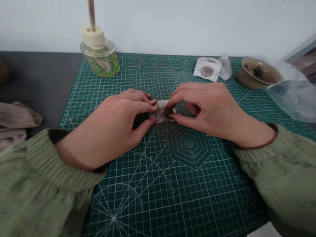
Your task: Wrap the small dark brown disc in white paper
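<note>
Paper packet [161,111] sat pinched between left hand [110,127] and right hand [207,113], each grip clenched on it, over the green cutting mat [144,200].

on the cutting mat [147,226], a glass jar [100,62] stands left, a bowl [258,73] right, folded paper [161,111] between

The left sleeve [28,209] and right sleeve [299,182] are baggy olive-green cloth, faintly smudged, each gathered into a wide ribbed cuff [63,163] showing a dark lining [56,135] at its edge.

Nothing is legible (the green cutting mat [156,206] has only tiny, unreadable markings).
</note>
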`<state>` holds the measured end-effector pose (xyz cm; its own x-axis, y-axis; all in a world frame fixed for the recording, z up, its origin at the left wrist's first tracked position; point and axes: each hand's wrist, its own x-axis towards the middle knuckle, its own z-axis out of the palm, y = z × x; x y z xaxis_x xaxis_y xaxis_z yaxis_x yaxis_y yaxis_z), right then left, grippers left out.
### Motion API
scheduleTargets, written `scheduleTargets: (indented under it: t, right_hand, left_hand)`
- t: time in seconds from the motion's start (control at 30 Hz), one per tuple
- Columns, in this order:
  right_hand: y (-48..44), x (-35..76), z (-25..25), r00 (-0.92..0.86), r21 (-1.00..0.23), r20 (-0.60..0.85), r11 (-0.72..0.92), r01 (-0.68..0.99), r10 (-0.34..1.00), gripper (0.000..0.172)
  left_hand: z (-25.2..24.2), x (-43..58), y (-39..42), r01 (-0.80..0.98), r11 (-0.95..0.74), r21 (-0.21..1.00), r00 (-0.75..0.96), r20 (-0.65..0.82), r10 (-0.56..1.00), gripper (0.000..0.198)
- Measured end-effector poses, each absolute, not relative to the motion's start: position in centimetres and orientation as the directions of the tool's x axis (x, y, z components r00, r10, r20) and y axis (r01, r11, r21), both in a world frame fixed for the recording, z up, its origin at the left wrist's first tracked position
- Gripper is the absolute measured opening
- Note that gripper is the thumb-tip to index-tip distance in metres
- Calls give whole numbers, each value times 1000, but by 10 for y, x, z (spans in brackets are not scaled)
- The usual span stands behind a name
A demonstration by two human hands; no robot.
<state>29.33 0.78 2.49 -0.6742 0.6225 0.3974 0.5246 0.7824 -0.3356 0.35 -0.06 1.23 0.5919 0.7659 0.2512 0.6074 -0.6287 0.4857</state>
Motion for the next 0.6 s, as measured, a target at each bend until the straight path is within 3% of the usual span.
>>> scheduleTargets:
  t: [0.6]
  right_hand:
    - [8,295,27,-678,-324,395,785,528,619,15]
  left_hand:
    - [12,3,-1,614,-606,506,584,226,780,40]
